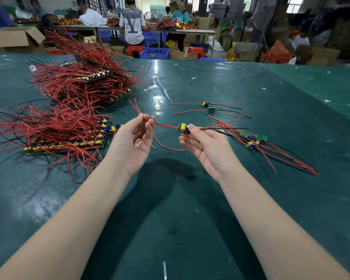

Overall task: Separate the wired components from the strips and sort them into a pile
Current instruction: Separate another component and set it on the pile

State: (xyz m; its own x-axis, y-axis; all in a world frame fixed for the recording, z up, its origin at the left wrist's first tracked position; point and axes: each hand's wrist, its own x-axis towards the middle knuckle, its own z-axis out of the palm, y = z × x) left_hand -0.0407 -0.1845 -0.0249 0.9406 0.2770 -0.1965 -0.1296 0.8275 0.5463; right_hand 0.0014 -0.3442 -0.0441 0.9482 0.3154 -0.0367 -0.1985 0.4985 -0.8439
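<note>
Both hands hover palm-up above the middle of the desk point(210, 81), sharing one wired component point(183, 128). The left hand point(133, 142) pinches its red lead point(164, 125) between thumb and fingertips, other fingers loosely curled; the right hand point(206, 146) holds the little board at its fingertips, palm mostly open.

It looks very light. The wires are thin and floppy, so they will trail and snag on neighbours; the stiff board is the safer place to grip, since tugging a lead could strain its solder joint.

The component is a small green board carrying a yellow capacitor and a blue part, with red and black leads running off both sides. Unseparated strips point(69, 142) lie heaped toward the left edge; the sorted pile point(253, 141) lies toward the right edge, with two loose pieces point(208, 107) beyond it.
</note>
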